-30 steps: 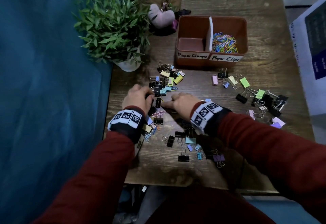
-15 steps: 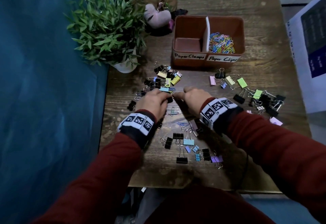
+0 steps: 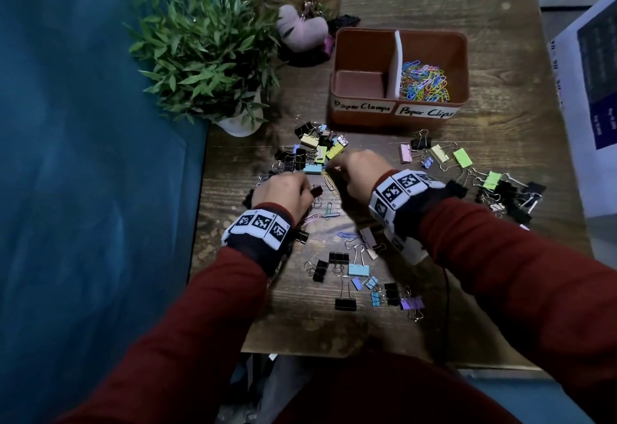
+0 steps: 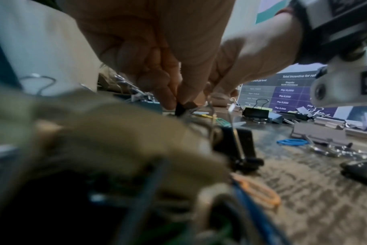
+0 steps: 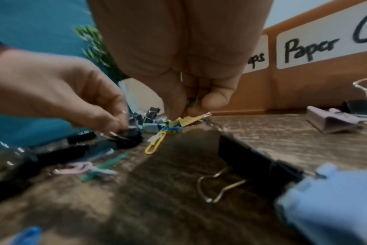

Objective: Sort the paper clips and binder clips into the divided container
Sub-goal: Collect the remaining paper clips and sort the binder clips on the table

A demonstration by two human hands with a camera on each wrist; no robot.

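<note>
Black binder clip (image 4: 180, 110) in left grip (image 4: 174, 99), seemingly.

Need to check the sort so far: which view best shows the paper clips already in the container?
The head view: it looks down into the container at the paper clips. The right wrist view shows only its labelled front wall; the left wrist view shows nothing of it.

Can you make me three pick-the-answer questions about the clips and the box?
1. Where are the colourful paper clips piled?
A. right part of the box
B. left part
C. plant pot

2. What colour is the box?
A. blue
B. reddish brown
C. white

3. What is the left hand doing?
A. lying flat
B. pinching a small black binder clip
C. holding the plant

Answers: 1 A, they lie behind the "Paper Clips" label; 2 B, its walls show that colour; 3 B, the wrist views show fingertips closed on it.
</note>
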